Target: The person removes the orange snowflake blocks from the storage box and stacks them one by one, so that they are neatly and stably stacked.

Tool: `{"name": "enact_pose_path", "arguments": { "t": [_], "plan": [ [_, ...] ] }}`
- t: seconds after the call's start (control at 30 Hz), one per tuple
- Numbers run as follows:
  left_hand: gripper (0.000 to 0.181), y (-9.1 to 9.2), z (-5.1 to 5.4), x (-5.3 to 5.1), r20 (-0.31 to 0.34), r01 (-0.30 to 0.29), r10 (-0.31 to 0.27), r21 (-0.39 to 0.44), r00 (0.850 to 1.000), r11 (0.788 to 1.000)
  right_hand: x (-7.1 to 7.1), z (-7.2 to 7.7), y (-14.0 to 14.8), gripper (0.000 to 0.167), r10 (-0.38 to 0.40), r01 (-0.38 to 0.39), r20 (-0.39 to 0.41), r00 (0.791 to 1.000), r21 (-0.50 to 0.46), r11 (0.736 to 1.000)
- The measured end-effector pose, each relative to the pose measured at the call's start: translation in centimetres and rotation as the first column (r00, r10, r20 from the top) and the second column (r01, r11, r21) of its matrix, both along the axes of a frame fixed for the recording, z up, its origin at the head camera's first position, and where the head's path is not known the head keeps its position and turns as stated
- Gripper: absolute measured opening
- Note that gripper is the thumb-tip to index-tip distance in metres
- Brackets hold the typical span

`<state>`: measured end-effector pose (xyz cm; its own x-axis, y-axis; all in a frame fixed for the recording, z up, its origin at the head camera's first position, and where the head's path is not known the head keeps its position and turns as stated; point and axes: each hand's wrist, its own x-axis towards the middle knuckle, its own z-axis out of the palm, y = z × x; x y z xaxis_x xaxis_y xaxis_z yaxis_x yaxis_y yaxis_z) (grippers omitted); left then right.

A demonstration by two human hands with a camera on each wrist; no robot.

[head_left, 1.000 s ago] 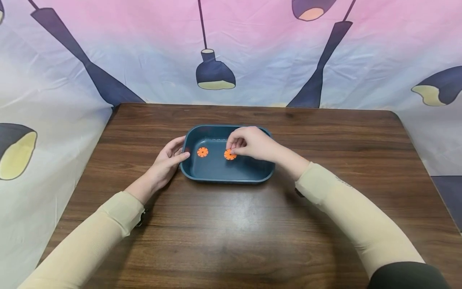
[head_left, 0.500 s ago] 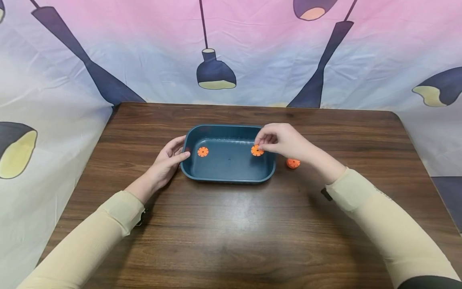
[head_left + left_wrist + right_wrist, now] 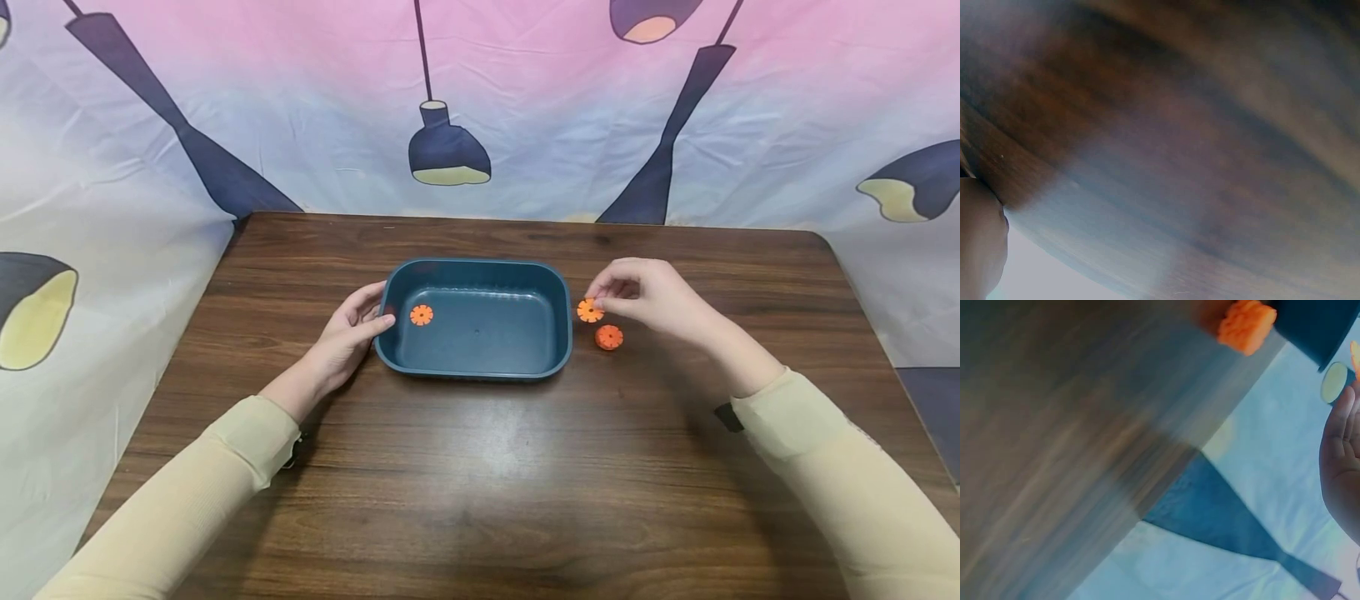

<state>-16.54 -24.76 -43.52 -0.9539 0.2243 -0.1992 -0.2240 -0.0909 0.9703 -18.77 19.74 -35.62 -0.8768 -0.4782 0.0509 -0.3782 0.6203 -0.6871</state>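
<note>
In the head view, a dark teal rectangular tray (image 3: 480, 354) sits on the table. My left hand (image 3: 341, 342) grips its left end, the thumb over the rim and the fingers against the outer wall. One orange notched disc (image 3: 422, 315) lies in the tray's left part. Just beyond the right rim, my right hand (image 3: 652, 296) pinches another orange notched disc (image 3: 590, 311) between thumb and fingertips, above the table. Below it stands a short stack of orange notched discs (image 3: 609, 337), which the right wrist view shows side-on as a thick orange stack (image 3: 1247, 326).
The dark wood table (image 3: 480, 483) reaches back to a printed cloth backdrop (image 3: 525, 108) with lamp drawings. The left wrist view holds mostly blurred table surface (image 3: 1147, 125).
My right hand has moved from over the tray's middle to the right, past its rim, carrying the pinched disc. The stack, hidden before, has come into view. My left hand stays put.
</note>
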Motion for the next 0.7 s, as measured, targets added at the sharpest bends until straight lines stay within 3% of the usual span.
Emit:
{"name": "enact_pose_path", "arguments": {
  "t": [0.27, 0.7],
  "plan": [
    [0.044, 0.0, -0.1, 0.0, -0.004, -0.002, 0.002, -0.007, 1.000, 1.000, 0.5, -1.9, 2.3, 0.008, -0.033, 0.033, -0.009, 0.999, 0.034, 0.999],
    [0.044, 0.0, 0.0, 0.1, -0.019, 0.001, -0.001, -0.002, 1.000, 1.000, 0.5, -4.2, 3.5, 0.008, -0.070, 0.068, 0.138, 0.988, 0.014, 0.998]
  ]
}}
